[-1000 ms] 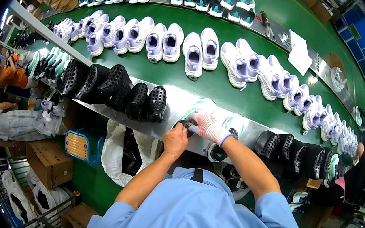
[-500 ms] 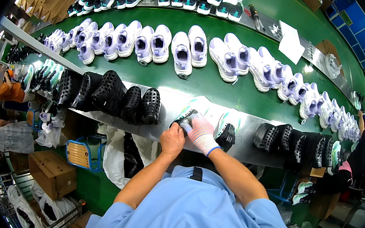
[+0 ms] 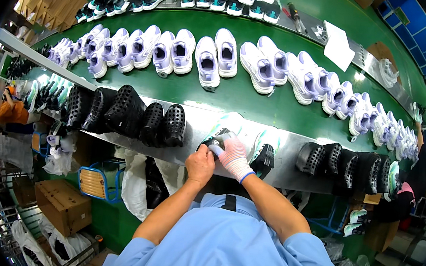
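Note:
A mint-and-white sneaker with a black opening (image 3: 232,122) lies on the metal ledge in front of me, heel toward me. Bare, my left hand (image 3: 200,166) is closed in a pinch at the heel end of its collar. My right hand (image 3: 233,156), in a white striped glove, has its fingers curled over the same opening and grips the shoe there. What lies between the fingertips is hidden. Just right of my right hand stands a second mint sneaker (image 3: 270,139) with a black perforated insert (image 3: 263,162) in its heel end.
Black perforated shoe forms (image 3: 127,107) stand on the ledge to the left, more forms (image 3: 345,168) to the right. Beyond runs a green belt (image 3: 176,88) with a row of white-and-lilac sneakers (image 3: 207,64). A white sheet (image 3: 338,47) and pliers (image 3: 295,19) lie on the far ledge.
Both hands stay at the same sneaker, with only slight finger movement. The lilac sneakers in the middle of the belt appear slightly further left.

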The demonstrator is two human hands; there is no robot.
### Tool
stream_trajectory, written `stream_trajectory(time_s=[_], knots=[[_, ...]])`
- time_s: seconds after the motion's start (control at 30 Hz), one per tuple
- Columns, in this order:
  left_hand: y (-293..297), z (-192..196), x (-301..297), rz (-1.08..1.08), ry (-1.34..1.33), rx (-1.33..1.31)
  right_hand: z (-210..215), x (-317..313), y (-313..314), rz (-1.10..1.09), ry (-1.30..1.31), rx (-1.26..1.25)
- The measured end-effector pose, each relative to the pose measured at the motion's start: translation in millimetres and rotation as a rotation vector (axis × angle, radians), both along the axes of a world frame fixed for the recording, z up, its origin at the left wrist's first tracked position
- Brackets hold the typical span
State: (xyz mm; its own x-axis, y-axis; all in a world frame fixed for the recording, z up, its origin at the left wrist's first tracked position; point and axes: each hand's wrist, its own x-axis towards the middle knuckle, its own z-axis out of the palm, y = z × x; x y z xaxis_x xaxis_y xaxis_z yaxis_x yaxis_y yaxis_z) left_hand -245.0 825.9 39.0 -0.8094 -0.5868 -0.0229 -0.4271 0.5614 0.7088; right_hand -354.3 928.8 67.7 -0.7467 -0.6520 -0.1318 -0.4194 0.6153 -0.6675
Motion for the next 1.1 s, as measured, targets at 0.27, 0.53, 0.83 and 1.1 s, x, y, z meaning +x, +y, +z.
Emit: stream_trajectory(time_s=[0.27,0.53,0.83,1.1], knots=[[3,5,-1,0.024,0.023,0.053,-26,19,4,-0.172,0.021,-0.185],[0,-3,1,0.055,0.015,0.066,4,4,4,0.005,-0.006,-0.008],[-1,-5,0,0.058,0.004,0.003,7,-20,-7,0.225,-0.014,0.134],[-4,-6,4,0.059,-0.004,0.057,6,1,4,0.007,-0.041,-0.111]])
